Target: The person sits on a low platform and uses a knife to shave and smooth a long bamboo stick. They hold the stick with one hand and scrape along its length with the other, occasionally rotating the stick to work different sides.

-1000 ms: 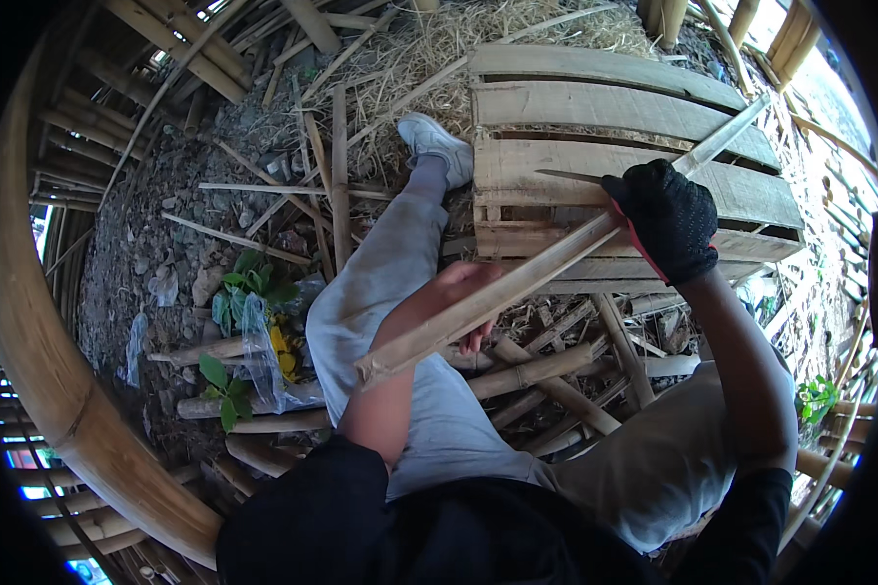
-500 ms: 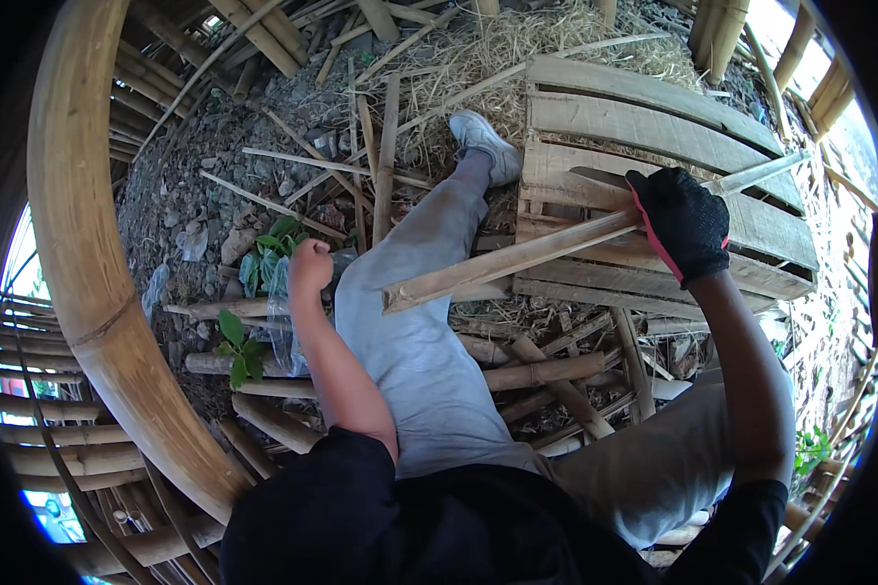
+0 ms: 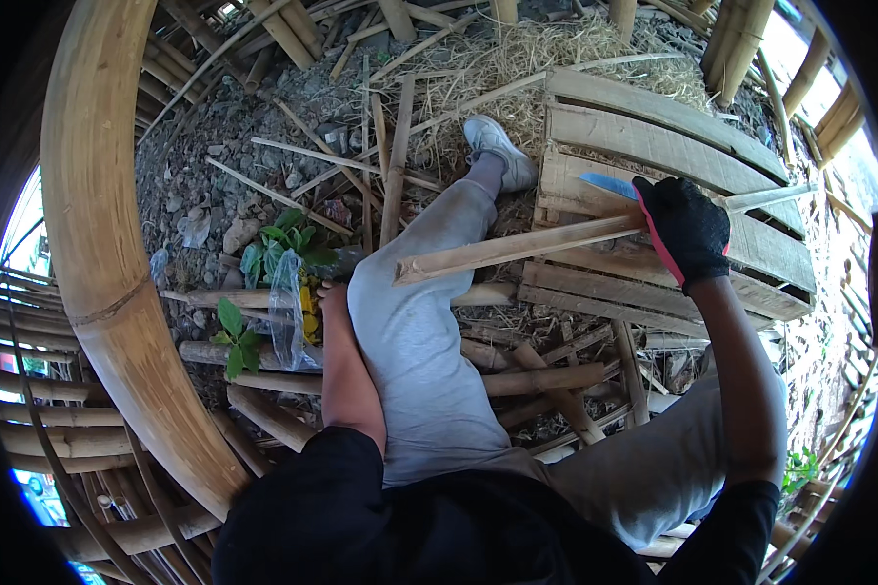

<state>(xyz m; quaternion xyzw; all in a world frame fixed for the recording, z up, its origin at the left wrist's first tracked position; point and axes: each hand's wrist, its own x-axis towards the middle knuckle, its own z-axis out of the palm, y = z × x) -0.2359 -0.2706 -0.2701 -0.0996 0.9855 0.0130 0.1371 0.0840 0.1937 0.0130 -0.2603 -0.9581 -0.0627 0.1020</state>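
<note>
Bamboo strip (image 3: 517, 249), knife (image 3: 607, 183): I see right hand (image 3: 686, 230) gripping both; left hand (image 3: 333, 297), fingers obscured, cannot tell. I'd angle knife off knee (image 3: 376, 297).

The right hand (image 3: 686, 229) is clenched, left hand (image 3: 333, 292) beside the knee (image 3: 376, 288).

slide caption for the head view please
Gloved right hand gripping a knife and bamboo strip over a slatted wooden crate.

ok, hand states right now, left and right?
Left hand: by the yellow item, mostly hidden; open or closed can't be told.
Right hand: gloved, closed, holding the bamboo strip and a knife.
</note>
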